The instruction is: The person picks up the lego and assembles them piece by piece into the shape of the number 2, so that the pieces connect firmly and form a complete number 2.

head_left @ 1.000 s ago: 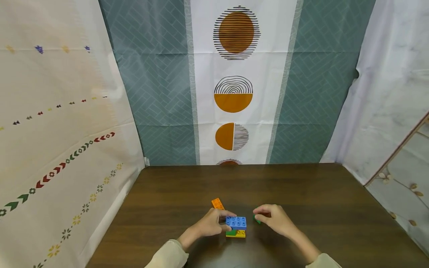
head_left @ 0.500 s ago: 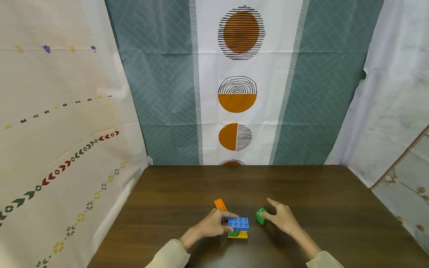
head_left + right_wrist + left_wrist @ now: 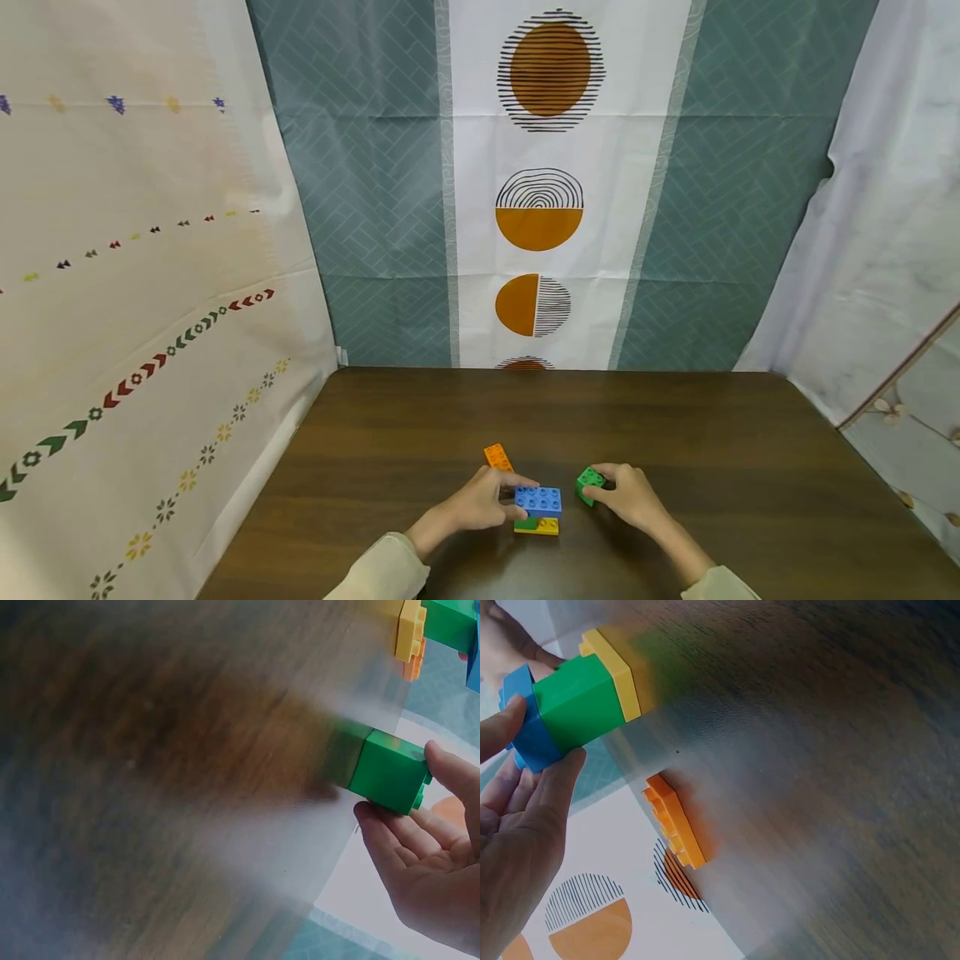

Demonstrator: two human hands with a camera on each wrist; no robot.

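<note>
At the left we see the left hand [image 3: 480,502], thumb and fingers pinching the blue brick [image 3: 537,500] at its left end. Just beyond that hand lies the orange brick [image 3: 498,456], studs up on the brown table [image 3: 405,408], its long axis slanting from far left to near right. The blue brick tops an upright stack, its long axis running left to right, studs up. Beneath it we find a green block [image 3: 577,701], then the yellow brick [image 3: 548,527] at the base, lengthwise left to right, its right-end studs uncovered. Further right, near the stack, a loose green brick [image 3: 590,482] stands on the table, studs up, slightly turned, gripped between thumb and fingers of the right hand [image 3: 632,497].
</note>
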